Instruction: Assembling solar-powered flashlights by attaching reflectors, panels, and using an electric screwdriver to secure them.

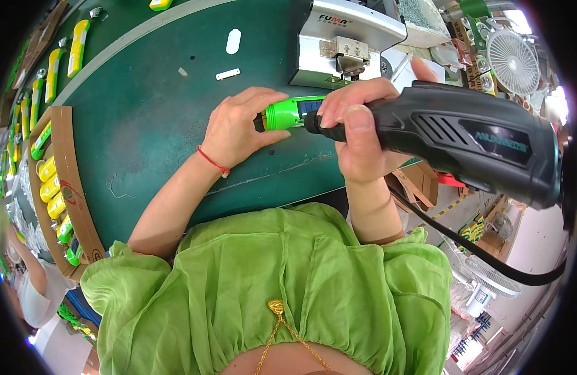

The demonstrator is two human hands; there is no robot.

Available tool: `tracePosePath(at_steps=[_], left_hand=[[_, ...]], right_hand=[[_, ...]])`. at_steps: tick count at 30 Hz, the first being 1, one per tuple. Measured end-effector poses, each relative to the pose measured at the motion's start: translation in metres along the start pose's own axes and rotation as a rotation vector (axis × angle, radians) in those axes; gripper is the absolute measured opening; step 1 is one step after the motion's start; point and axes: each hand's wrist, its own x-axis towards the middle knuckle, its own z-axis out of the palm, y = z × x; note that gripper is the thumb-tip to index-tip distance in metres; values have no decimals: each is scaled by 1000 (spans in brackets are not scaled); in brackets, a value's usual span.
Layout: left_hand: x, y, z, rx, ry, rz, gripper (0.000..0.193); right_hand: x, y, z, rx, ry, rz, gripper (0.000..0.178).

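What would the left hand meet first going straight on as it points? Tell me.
The left hand would first meet the green plastic body between its fingers; beyond that, probably the black power tool, though depth is unclear.

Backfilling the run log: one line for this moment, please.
left hand: holding green housing | right hand: gripping black power tool, tip at housing | nearby: white strip, silver-grey machine, cardboard box

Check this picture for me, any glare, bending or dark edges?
In the head view, the left hand, right hand and green part look fairly sharp; there, the pale strip along the table bends, likely from the lens; a bright patch at upper right is blown out white; the black power tool sinks into the dark rim at its rear.
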Motion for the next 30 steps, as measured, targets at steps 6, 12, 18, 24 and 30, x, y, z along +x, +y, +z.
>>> tracePosePath(at_steps=[6,12,18,24,30], left_hand=[[-2,-2,-2,21,11,22,51],[-6,2,-9,111,-14,76,49],[-12,9,-4,148,-27,74,59],[-1,15,7,375,-52,173,59],[-30,16,-71,244,-184,-100,54]], right_hand=[[-4,14,-14,-279,-356,-159,65],[-24,13,-12,-99,-404,-56,60],[-21,8,-13,-158,-331,-63,55],[-12,11,1,-454,-268,-125,42],[9,-43,10,93,-16,-62,67]])
